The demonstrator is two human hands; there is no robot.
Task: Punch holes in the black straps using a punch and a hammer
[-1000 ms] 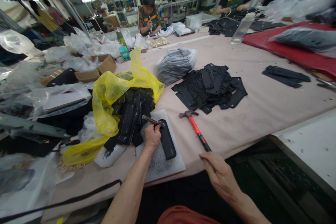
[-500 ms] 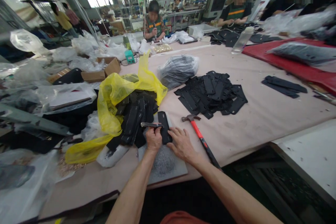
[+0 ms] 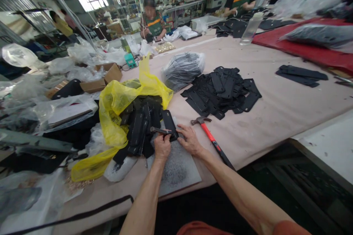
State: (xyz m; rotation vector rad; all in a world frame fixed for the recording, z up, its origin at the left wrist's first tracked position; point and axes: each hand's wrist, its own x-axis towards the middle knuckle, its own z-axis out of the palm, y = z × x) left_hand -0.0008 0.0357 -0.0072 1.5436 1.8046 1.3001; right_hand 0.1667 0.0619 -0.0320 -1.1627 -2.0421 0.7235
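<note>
The pinkish desk (image 3: 275,110) carries everything here. On its left side, a yellow bag (image 3: 110,99) lies open around loose black pieces (image 3: 136,130). Right of it is a heap of black pieces (image 3: 222,90), with a clear bag (image 3: 183,68) of dark items just behind. A pale, speckled board (image 3: 190,176) lies at the near edge, and 1 claw hammer (image 3: 211,137) with a red and black handle rests to its right. The left hand (image 3: 162,148) has its grip closed on a small metal tool, over the black strip. The right hand (image 3: 191,140) has its grip partly open, fingertips at the edge of the black strip (image 3: 168,120), which lies on the board's far part. Smallest is the metal tool (image 3: 160,130), pointing left.
</note>
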